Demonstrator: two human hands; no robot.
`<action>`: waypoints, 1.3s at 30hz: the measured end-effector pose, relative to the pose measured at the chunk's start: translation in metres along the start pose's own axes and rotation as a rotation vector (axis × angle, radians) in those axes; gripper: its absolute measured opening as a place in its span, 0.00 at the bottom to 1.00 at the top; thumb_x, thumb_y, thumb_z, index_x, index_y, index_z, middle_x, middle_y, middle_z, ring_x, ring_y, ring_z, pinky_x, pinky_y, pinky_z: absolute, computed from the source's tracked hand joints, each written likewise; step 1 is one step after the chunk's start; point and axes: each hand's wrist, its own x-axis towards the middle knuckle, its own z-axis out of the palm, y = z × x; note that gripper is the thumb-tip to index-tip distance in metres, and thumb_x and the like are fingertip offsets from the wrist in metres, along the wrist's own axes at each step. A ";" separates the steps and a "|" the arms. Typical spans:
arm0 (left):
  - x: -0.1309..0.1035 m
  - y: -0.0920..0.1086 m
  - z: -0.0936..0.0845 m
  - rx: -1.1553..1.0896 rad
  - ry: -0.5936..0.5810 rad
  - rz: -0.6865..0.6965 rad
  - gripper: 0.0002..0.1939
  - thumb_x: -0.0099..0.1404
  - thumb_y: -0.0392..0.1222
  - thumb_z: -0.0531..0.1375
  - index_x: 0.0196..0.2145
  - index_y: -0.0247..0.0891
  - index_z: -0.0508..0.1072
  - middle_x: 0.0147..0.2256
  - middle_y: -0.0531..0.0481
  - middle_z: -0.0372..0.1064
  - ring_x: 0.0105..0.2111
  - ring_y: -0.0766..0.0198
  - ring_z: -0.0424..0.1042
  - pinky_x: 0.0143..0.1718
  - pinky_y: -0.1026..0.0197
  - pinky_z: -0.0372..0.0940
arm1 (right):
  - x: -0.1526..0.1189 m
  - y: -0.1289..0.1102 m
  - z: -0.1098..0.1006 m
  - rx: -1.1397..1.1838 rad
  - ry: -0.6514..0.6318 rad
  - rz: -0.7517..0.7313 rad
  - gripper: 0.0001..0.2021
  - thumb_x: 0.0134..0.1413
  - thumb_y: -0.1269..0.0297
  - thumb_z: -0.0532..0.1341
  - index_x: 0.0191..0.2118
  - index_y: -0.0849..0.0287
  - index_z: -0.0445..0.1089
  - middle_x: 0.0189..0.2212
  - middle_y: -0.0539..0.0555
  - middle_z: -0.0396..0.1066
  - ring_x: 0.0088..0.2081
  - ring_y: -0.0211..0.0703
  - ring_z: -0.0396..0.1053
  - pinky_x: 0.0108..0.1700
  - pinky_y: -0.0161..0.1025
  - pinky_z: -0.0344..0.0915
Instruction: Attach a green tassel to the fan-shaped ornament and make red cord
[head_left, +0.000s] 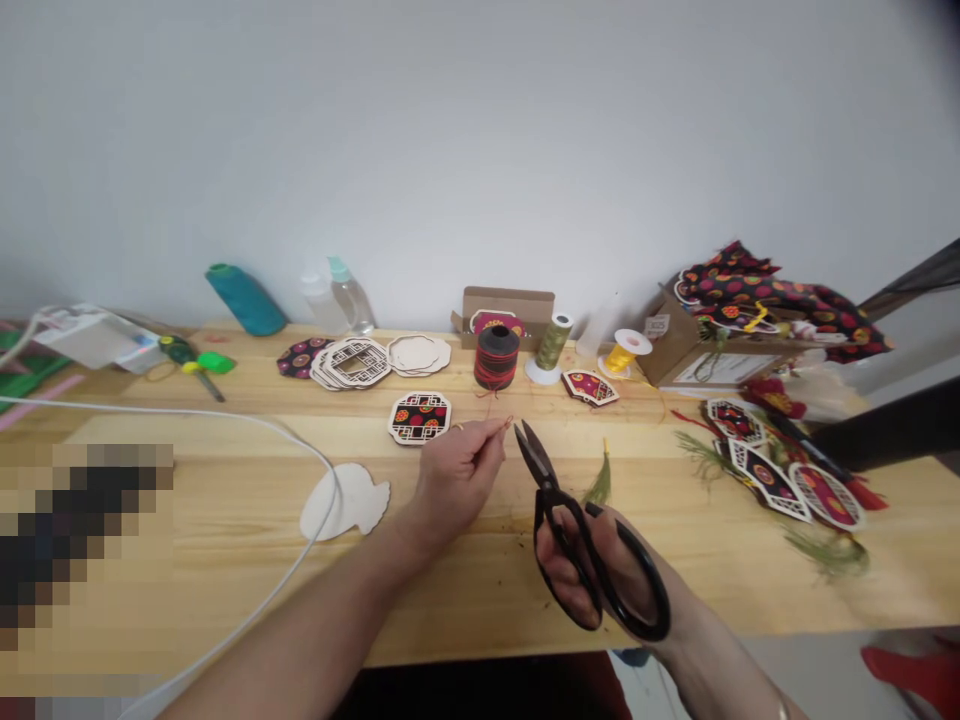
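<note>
My left hand (461, 465) pinches the end of a thin red cord (509, 422) between thumb and forefinger. Behind it stands a black spool wound with red cord (496, 358); a strand hangs from the spool toward my fingers. In my right hand (592, 560) is a pair of black-handled scissors (551, 490), blades slightly apart, tips close to the pinched cord. Left of my left hand lies a framed ornament with patterned fabric (420, 418). A green tassel with a yellow top (601, 474) rests on the table beyond the scissors.
A white cable (285, 425) loops across the left over a white fan-like cutout (345, 502). Along the wall stand stacked wooden frames (352, 362), a green thread spool (554, 345) and a yellow spool (624, 352). Finished ornaments (772, 480) and a cardboard box (712, 355) sit at right.
</note>
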 end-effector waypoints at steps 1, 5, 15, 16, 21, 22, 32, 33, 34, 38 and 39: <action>0.000 0.000 0.000 0.000 0.002 0.003 0.12 0.64 0.38 0.53 0.37 0.36 0.76 0.26 0.49 0.74 0.25 0.66 0.70 0.31 0.65 0.64 | 0.000 -0.001 0.001 -0.006 0.008 -0.007 0.29 0.45 0.36 0.58 0.32 0.64 0.67 0.19 0.45 0.54 0.16 0.26 0.52 0.15 0.27 0.49; -0.001 -0.001 0.001 0.003 -0.001 0.013 0.12 0.64 0.38 0.53 0.38 0.36 0.76 0.26 0.48 0.74 0.25 0.66 0.70 0.31 0.65 0.64 | 0.001 -0.002 0.003 -0.025 0.011 -0.023 0.31 0.43 0.34 0.57 0.31 0.65 0.67 0.17 0.44 0.55 0.14 0.26 0.51 0.14 0.26 0.49; -0.002 -0.001 0.000 0.063 -0.014 0.086 0.12 0.64 0.36 0.53 0.39 0.35 0.76 0.26 0.48 0.74 0.25 0.66 0.70 0.30 0.65 0.63 | 0.004 -0.009 0.008 0.019 0.066 0.013 0.30 0.42 0.35 0.58 0.30 0.64 0.66 0.17 0.44 0.55 0.14 0.26 0.52 0.13 0.26 0.47; -0.002 -0.001 0.000 0.074 -0.017 0.097 0.12 0.64 0.36 0.53 0.39 0.35 0.75 0.27 0.48 0.74 0.25 0.66 0.70 0.30 0.65 0.63 | 0.005 -0.010 0.008 0.031 0.064 0.015 0.30 0.42 0.35 0.58 0.30 0.64 0.67 0.17 0.44 0.55 0.14 0.26 0.52 0.13 0.26 0.47; -0.003 0.001 0.000 0.125 -0.025 0.118 0.13 0.64 0.37 0.52 0.39 0.37 0.76 0.26 0.49 0.75 0.24 0.66 0.71 0.29 0.66 0.64 | 0.008 -0.011 0.008 0.055 0.082 0.032 0.32 0.37 0.33 0.59 0.29 0.64 0.67 0.17 0.43 0.54 0.14 0.25 0.50 0.12 0.25 0.46; -0.003 0.001 0.000 0.127 -0.021 0.119 0.12 0.64 0.37 0.52 0.39 0.37 0.76 0.26 0.48 0.75 0.25 0.66 0.71 0.29 0.66 0.64 | 0.008 -0.010 0.008 0.050 0.094 0.030 0.32 0.37 0.33 0.59 0.28 0.64 0.66 0.16 0.43 0.54 0.14 0.25 0.50 0.12 0.25 0.46; -0.002 0.000 0.000 0.061 -0.019 0.087 0.12 0.63 0.36 0.53 0.39 0.37 0.76 0.27 0.47 0.75 0.26 0.65 0.71 0.31 0.65 0.64 | 0.003 -0.008 0.001 -0.328 0.344 -0.153 0.30 0.44 0.32 0.52 0.24 0.60 0.62 0.13 0.42 0.50 0.12 0.27 0.45 0.13 0.29 0.44; -0.002 0.000 0.000 0.032 -0.010 0.073 0.12 0.63 0.36 0.53 0.38 0.36 0.76 0.26 0.48 0.74 0.25 0.66 0.70 0.30 0.65 0.63 | 0.000 -0.015 -0.005 -0.504 0.434 -0.188 0.30 0.45 0.32 0.52 0.24 0.60 0.63 0.13 0.44 0.52 0.13 0.29 0.48 0.15 0.30 0.46; -0.001 0.001 0.000 0.003 -0.001 0.051 0.11 0.63 0.37 0.53 0.37 0.35 0.76 0.24 0.49 0.72 0.24 0.66 0.69 0.29 0.66 0.63 | -0.004 -0.023 -0.012 -0.728 0.556 -0.200 0.28 0.45 0.35 0.54 0.23 0.60 0.64 0.13 0.46 0.55 0.15 0.32 0.52 0.17 0.31 0.49; 0.001 0.002 -0.001 -0.076 0.007 -0.050 0.11 0.64 0.38 0.53 0.32 0.35 0.76 0.20 0.52 0.67 0.22 0.68 0.65 0.27 0.67 0.61 | -0.021 -0.051 -0.047 -1.581 1.109 0.046 0.23 0.52 0.44 0.53 0.28 0.61 0.71 0.24 0.61 0.72 0.26 0.49 0.68 0.26 0.38 0.56; 0.002 0.002 -0.001 -0.082 0.005 -0.065 0.11 0.63 0.38 0.54 0.31 0.35 0.76 0.20 0.53 0.66 0.22 0.68 0.65 0.27 0.67 0.61 | -0.025 -0.056 -0.056 -1.681 1.176 0.160 0.23 0.54 0.47 0.51 0.29 0.61 0.71 0.26 0.63 0.73 0.28 0.52 0.70 0.27 0.40 0.56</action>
